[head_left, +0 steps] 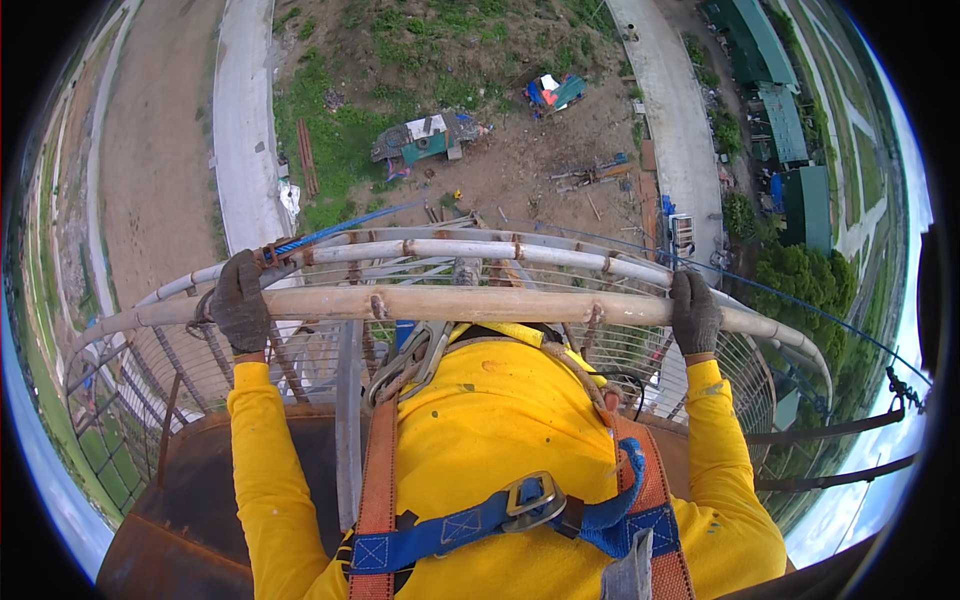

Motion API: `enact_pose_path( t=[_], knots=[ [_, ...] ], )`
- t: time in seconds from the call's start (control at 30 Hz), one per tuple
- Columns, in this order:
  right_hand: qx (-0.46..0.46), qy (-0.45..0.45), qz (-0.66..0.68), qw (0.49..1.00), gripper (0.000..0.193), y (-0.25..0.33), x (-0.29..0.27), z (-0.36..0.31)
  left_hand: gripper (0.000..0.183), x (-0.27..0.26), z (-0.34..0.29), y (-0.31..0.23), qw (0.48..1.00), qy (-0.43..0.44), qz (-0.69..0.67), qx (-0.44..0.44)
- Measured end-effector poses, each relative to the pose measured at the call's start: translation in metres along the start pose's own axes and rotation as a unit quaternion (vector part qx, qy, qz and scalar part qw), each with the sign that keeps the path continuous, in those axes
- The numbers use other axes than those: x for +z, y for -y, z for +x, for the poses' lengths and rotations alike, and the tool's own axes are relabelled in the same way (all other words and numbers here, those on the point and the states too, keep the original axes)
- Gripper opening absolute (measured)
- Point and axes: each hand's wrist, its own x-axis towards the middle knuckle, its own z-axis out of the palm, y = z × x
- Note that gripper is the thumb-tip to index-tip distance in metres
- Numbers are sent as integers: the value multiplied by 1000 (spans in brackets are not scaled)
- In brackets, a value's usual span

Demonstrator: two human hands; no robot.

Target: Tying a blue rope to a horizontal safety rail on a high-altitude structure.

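Rusty metal (190, 510) low on left, its edge curved; left hand (240, 305), gloved, wrapped round tan rail (480, 303); blue rope (335, 230) near it; tan rail runs across in front of yellow shirt (510, 410), white rail (455, 249) just beyond; past both, big open drop to ground (510, 190); right hand (694, 312), gloved too, wrapped round tan rail's right part

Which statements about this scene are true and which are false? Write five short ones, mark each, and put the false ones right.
1. The left hand and right hand are both gloved. True.
2. The right hand hangs free in the air. False: it is closed over the near rail.
3. The sleeves are red. False: they are yellow.
4. A metal buckle sits on the blue strap. True.
5. Both hands touch each other. False: they are apart.
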Motion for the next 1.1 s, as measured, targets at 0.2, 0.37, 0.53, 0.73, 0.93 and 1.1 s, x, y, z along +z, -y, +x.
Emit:
enact_pose_path(
  t=[0.2,0.37,0.53,0.73,0.93,1.1],
  knots=[
    [7,-4,0,1000,33,3,0,-1,27,2,0,2,1000,-1,-14,-4],
    [14,3,-2,1000,34,5,-2,0,27,1,-1,1,1000,1,-16,-11],
    [1,-6,-19,1000,34,-1,1,0,27,2,0,4,1000,-3,2,3],
    [1,-9,-11,1000,32,0,0,-1,27,0,-1,1,1000,-1,6,-2],
    [8,1,-11,1000,33,1,0,0,27,2,0,4,1000,4,5,-4],
    [4,-5,-9,1000,33,2,0,-1,27,1,-1,6,1000,0,0,-2]
  ],
)
